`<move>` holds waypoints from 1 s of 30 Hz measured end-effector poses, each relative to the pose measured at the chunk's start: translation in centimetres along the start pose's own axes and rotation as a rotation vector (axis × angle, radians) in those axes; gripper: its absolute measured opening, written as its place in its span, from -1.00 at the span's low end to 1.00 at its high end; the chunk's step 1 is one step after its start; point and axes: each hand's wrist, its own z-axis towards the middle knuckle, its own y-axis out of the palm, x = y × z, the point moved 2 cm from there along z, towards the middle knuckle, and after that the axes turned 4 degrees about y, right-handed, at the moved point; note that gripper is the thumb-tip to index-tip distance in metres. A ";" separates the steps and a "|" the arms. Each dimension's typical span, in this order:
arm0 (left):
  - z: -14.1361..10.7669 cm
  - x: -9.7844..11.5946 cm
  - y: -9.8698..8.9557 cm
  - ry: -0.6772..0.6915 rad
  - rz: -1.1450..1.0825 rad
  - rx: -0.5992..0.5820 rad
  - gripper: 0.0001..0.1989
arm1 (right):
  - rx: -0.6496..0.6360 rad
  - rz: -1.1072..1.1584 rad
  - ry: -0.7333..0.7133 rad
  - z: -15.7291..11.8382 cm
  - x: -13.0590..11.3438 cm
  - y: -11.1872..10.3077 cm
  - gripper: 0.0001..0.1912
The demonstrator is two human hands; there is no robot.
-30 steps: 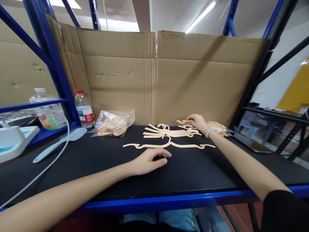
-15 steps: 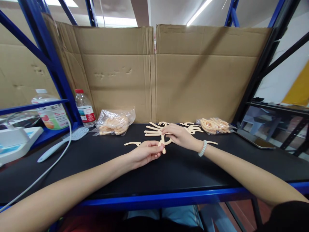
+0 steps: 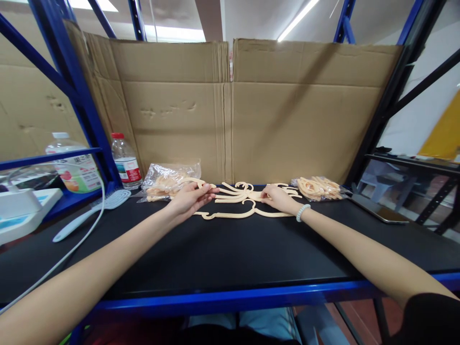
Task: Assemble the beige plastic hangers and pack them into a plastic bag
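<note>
Indoors, hands over black tabletop, cardboard behind

Hands parted: left hand now out leftward with cream piece; right hand at cream hanger pile.

Bright white light reaches me from a tube light above the cardboard, whose right half bears a soft diagonal shadow. Before it, my left hand and right hand are well lit; glare flecks the plastic bag at its left foot. Wide-angle distortion tilts the posts beside it.
</note>
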 end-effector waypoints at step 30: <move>-3.3 -1.9 -0.7 -0.106 -0.140 -0.411 -0.78 | 0.226 0.373 -0.134 -5.4 -4.1 -5.4 -0.85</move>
